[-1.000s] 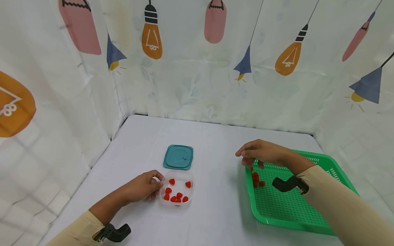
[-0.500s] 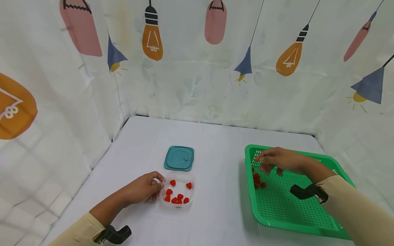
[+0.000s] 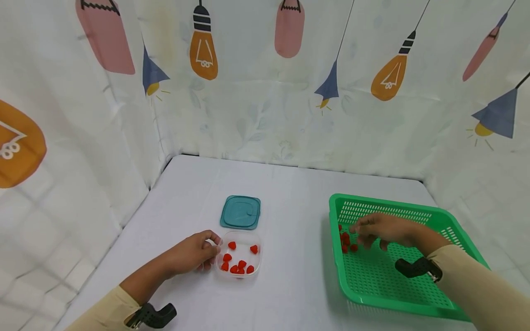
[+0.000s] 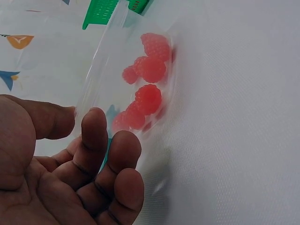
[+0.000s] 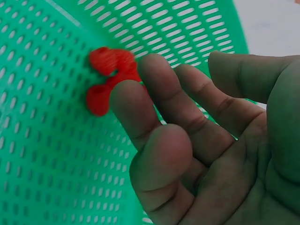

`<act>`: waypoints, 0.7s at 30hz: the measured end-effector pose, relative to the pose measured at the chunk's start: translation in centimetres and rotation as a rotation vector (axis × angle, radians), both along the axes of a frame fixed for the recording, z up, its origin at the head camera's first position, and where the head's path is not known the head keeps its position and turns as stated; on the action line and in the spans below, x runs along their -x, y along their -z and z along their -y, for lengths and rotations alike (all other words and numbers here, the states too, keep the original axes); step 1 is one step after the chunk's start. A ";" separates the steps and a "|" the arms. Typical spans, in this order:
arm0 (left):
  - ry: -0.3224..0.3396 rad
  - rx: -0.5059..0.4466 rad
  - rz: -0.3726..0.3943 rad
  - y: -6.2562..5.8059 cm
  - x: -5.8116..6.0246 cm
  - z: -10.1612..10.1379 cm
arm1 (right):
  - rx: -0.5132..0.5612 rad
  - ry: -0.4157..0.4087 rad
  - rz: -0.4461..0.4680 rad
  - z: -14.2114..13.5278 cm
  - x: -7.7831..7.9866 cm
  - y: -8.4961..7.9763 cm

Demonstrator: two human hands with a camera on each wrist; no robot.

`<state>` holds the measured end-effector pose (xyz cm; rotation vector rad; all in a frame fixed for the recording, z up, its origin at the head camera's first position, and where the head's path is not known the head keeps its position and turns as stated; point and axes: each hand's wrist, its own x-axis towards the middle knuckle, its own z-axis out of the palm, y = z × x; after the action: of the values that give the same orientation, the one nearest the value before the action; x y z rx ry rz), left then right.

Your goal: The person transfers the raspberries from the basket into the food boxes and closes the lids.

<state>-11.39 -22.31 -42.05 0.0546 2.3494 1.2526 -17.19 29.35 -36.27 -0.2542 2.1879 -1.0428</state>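
Note:
My left hand [image 3: 198, 252] is at the left rim of a clear plastic container [image 3: 258, 257], pinching that rim between thumb and forefinger. Several red raspberries [image 4: 149, 99] lie inside the container, most of them toward its near side. Over in the green basket [image 3: 352, 294], my right hand [image 3: 385, 230] reaches down with loosely bent fingers and nothing between them. Just beyond those fingertips, a small cluster of raspberries [image 5: 101, 99] sits against the basket's left wall; the fingers partly cover it in the right wrist view.
A teal square lid [image 3: 240, 212] lies flat on the white table [image 3: 294, 257], just behind the container. White curtains [image 3: 265, 105] printed with lamps and bulbs enclose the table at the back and sides.
From above the basket's left rim, my right hand has moved right and down into the basket, toward the raspberries. My left hand and the container have stayed put.

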 end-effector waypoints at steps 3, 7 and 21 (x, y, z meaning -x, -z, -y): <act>0.007 0.002 0.001 0.0 0.0 0.0 | -0.027 0.006 0.015 -0.3 -0.2 0.6; 0.013 0.005 0.007 -0.1 0.0 0.1 | -0.046 0.023 0.047 -0.8 -0.3 1.4; 0.014 -0.003 0.006 0.0 0.2 0.0 | -0.079 0.028 0.084 -1.7 0.0 3.5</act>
<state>-11.56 -22.36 -42.01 0.0676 2.3385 1.2476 -17.19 31.05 -39.75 -0.1417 2.1571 -0.9620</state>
